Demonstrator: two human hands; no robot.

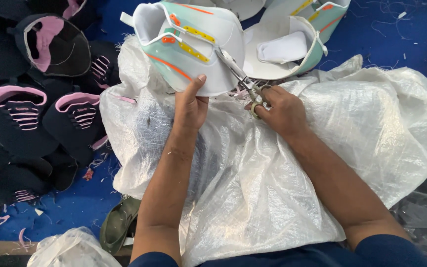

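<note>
- Left hand (190,106) clamped on the mint-and-white shoe upper (189,47).
- Right hand (280,111), at three o'clock of it, closed around small scissors (243,79), blades touching the upper.
- Black-and-pink uppers (40,113) piled at nine o'clock.

The right hand (280,111) hides the scissors' (238,74) handles.
</note>
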